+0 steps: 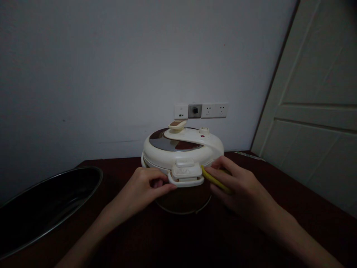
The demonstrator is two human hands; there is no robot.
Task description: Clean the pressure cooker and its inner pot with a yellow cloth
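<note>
A white electric pressure cooker [154, 155] with a dark lower body stands on the dark red table. My left hand [147, 182] pinches the left end of the cooker's side handle [186, 183], with the thumb low against the edge and the fingers curled. In my right hand [237, 178] is a folded yellow cloth [214, 180], whose tip touches the right side of the handle piece. My right fingertips are partly hidden behind the cloth. On the lid are a raised knob [177, 125] and a small valve cap [204, 130].
At the left lies a large dark oval pot [52, 201] with a shiny rim. Wall sockets [214, 110] and a switch panel [195, 111] sit behind the cooker. A pale panelled door [312, 108] rises at the right, with a thin printed strip [249, 155] on the tabletop nearby.
</note>
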